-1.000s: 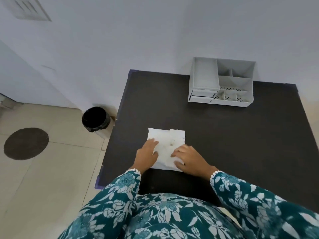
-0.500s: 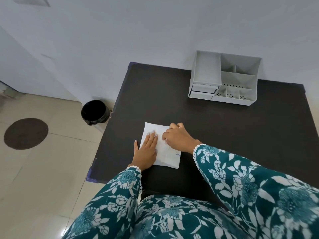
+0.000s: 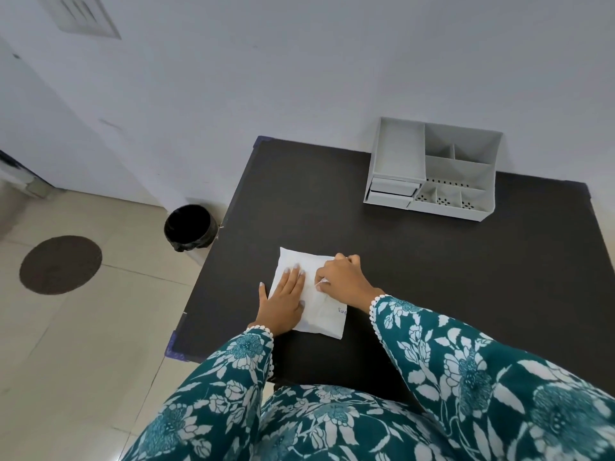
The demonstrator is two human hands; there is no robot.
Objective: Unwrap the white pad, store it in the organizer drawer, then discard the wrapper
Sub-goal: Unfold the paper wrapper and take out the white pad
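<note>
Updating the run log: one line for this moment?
step: unwrapping | flat white wrapped pad on black table | left hand pressing | right hand pinching wrapper

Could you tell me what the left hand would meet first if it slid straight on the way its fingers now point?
The left hand lies flat on the white pad, fingers pointing up and slightly right. Going on, it would cross bare table and probably reach the organizer near its drawers, though depth is uncertain.

The left hand (image 3: 283, 302), which had gripped the near left edge of the white pad (image 3: 311, 294), came to lie flat across its left half. The right hand (image 3: 342, 279) moved from the near right corner to the middle, where its fingers (image 3: 321, 283) pinched the wrapper.
</note>
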